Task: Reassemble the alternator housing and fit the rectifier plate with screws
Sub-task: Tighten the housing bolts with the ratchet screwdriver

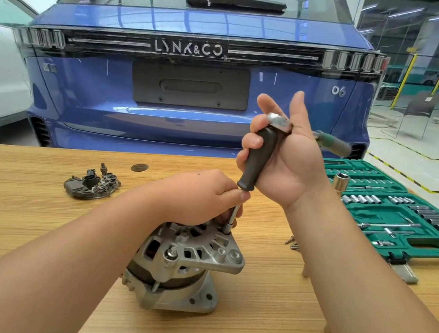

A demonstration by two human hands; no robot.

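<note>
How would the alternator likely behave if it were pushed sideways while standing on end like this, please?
The alternator looks like cast metal, so it is probably heavy and would resist sliding. It stands on end on the table, so a high push might tip it, and its round body could then roll.

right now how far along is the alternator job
Done: the alternator stands on the table with its housing halves together. In hand: the right hand grips a screwdriver whose tip sits in a housing hole, and the left hand steadies the shaft. Left: the rectifier plate lies apart on the table, with loose screws nearby.
</note>
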